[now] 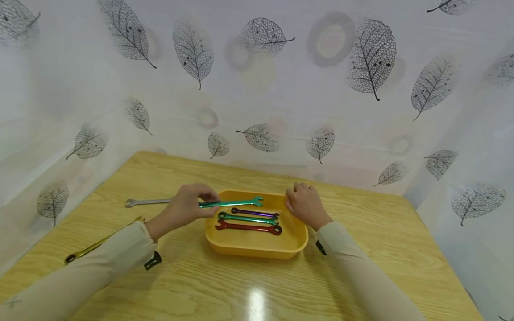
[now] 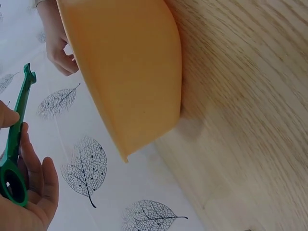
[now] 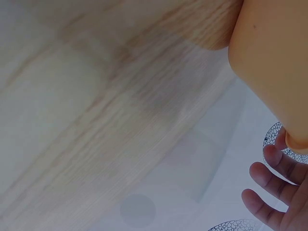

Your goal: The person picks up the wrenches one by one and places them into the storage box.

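My left hand pinches a green combination wrench between thumb and fingers. Its open end reaches over the yellow plastic tray; the ring end of the held wrench lies across the fingers in the left wrist view. Inside the tray lie a purple wrench, another green wrench and a red wrench, roughly side by side. At the tray's far right corner, my right hand holds the rim; the right wrist view shows a finger at the edge and the others curved outside, the thumb hidden.
On the wooden table, a silver wrench lies left of the tray, partly behind my left hand. Nearer, a gold wrench is partly covered by my left sleeve. A leaf-patterned sheet encloses the table's back and sides.
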Available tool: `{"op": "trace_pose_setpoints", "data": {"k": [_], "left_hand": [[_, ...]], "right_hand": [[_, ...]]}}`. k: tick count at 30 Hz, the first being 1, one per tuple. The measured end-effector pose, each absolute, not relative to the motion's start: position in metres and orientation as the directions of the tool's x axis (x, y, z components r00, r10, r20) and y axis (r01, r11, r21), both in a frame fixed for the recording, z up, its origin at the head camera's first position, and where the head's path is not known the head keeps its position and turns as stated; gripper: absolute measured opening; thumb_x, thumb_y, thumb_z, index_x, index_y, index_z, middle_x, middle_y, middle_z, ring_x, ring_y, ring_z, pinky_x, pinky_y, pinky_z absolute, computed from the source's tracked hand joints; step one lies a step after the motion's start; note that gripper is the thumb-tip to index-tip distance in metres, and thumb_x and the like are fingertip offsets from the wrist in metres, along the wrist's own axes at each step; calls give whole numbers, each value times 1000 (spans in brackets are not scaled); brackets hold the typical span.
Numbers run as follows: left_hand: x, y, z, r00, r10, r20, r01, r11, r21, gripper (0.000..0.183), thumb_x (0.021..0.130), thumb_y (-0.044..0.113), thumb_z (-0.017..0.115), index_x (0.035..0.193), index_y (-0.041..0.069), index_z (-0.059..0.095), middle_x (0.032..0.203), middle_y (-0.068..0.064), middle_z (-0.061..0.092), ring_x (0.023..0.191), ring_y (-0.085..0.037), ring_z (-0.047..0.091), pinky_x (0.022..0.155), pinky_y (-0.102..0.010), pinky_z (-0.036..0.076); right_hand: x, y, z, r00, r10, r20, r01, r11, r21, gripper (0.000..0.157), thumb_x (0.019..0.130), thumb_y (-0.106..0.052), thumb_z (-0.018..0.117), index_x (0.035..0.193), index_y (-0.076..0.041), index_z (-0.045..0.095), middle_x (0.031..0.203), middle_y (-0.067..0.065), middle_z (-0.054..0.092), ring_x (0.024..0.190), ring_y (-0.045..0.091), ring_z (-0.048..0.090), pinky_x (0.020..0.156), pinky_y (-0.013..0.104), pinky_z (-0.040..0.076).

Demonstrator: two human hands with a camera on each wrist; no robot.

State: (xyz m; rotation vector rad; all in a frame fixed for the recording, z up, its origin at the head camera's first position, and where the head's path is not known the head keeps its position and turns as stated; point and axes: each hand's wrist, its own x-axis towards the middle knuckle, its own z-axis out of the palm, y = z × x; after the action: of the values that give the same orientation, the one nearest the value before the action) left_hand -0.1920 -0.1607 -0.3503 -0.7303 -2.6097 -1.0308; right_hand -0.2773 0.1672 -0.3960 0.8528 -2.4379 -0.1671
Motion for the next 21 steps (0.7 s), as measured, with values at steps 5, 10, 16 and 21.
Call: {"op": "trace_pose_setpoints", "data": {"k": [5,10,16,21], "left_hand": [[-193,-153,-351,-835,386,393,551,593,587,13,75,11,75,87,14,70,84,5,68,76,-5,60,71,-23,52],[-196,-145,-352,-823,409,394,567,558,606,13,74,7,74,86,12,70,84,3,69,76,-6,60,72,-24,53],[-200,-135,-356,-820,432,377,570,544,616,14,74,5,74,86,12,71,84,2,69,76,-6,61,71,-22,52],[-204,-125,-360,-813,454,363,576,544,610,13,73,7,74,85,12,71,83,2,69,75,-6,61,71,-21,52]], "right_hand": [[-278,167,-396,-645,-611,460,-544,789,285,12,86,-17,59,76,-12,58,67,5,45,57,18,39,53,30,28],[-278,167,-396,-648,-609,458,-544,790,282,12,86,-17,59,76,-12,57,67,5,45,58,18,39,54,30,29],[-278,167,-396,-648,-609,457,-542,791,284,12,86,-17,59,76,-12,58,67,5,45,57,18,39,53,30,29],[-277,168,-395,-636,-612,470,-551,787,278,12,86,-16,59,75,-11,58,66,5,44,57,19,39,53,30,29]]}}
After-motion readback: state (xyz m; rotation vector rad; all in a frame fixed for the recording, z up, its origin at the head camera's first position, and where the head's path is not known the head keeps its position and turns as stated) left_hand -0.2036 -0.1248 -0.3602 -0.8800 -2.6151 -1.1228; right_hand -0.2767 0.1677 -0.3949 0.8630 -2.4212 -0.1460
